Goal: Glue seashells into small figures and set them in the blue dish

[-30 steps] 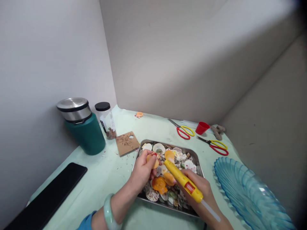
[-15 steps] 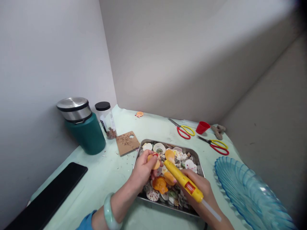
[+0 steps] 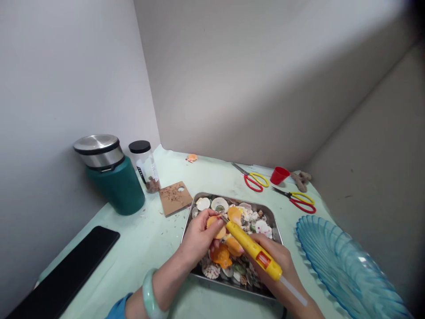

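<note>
Over the metal tray [image 3: 277, 224], my left hand [image 3: 198, 237] pinches an orange seashell [image 3: 215, 229] between thumb and fingers. Something small and red shows at the shell's upper edge, partly hidden by the thumb. My right hand [image 3: 277, 261] is closed round a yellow hot glue gun [image 3: 250, 248], with a clear glue stick [image 3: 294, 291] poking out of its back end. The gun's metal tip touches or nearly touches the shell's upper right edge. Below both hands the tray is full of mixed seashells [image 3: 211, 269], white, orange and speckled.
To the left stand a teal flask [image 3: 116, 186], a clear jar with a black lid [image 3: 148, 170], a brown board with crumbs [image 3: 175, 198] and a black flat object [image 3: 73, 270]. Scissors [image 3: 254, 179], more scissors [image 3: 299, 199], a red cup [image 3: 279, 176], ginger-like pieces [image 3: 301, 180] and a blue dish [image 3: 332, 257] are rightward.
My left hand has turned the orange shell slightly, showing more of its face and less of the red piece. The glue gun stays almost in place. The view has shifted slightly.
</note>
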